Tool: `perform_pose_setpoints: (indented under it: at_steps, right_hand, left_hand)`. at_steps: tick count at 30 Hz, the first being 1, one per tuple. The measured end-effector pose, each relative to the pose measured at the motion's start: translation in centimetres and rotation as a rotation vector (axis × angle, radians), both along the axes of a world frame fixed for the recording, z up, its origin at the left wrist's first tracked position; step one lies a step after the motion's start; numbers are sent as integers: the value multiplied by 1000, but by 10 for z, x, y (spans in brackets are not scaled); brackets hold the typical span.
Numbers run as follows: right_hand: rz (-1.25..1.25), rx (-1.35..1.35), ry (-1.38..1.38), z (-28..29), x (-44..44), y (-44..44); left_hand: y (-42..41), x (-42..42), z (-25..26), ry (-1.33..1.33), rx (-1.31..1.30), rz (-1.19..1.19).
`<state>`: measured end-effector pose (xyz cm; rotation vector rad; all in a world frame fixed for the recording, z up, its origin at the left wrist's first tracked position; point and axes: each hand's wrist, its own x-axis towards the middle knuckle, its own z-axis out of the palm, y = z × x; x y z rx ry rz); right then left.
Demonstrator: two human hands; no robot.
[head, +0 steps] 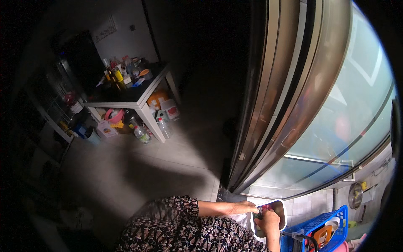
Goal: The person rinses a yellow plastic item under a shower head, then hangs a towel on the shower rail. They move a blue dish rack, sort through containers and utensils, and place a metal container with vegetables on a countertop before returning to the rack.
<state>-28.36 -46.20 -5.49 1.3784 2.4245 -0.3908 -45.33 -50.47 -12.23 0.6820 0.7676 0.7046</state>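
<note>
A white-rimmed rectangular container (285, 220) with a dark inside lies before me at the lower right. My left hand (245, 207) is at its near upper edge, with the fingers over the rim. My right hand (269, 221) reaches into it from below, with the fingertips among red and dark green items (266, 207) that are too small to tell. Whether the fingers grip anything is hidden. A crumpled whitish plastic bag (239, 219) shows beneath my left hand, beside the container.
A blue plastic basket (341, 217) with assorted items stands right of the container. Above is a framed glass sliding door (318, 135). A cluttered dark-topped table (135, 100) stands at the upper left, with bottles (142, 135) and a pink basin (114, 116) beneath.
</note>
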Motion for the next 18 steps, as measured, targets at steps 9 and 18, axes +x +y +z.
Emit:
perform_pose_setpoints:
  at_steps: [9, 18]
  right_hand:
    - [197, -73, 12, -10, -30, 18]
    - [401, 40, 46, -18, -72, 42]
  left_hand:
    - [-22, -19, -17, -113, -65, 171]
    - [-26, -54, 5, -95, -49, 402]
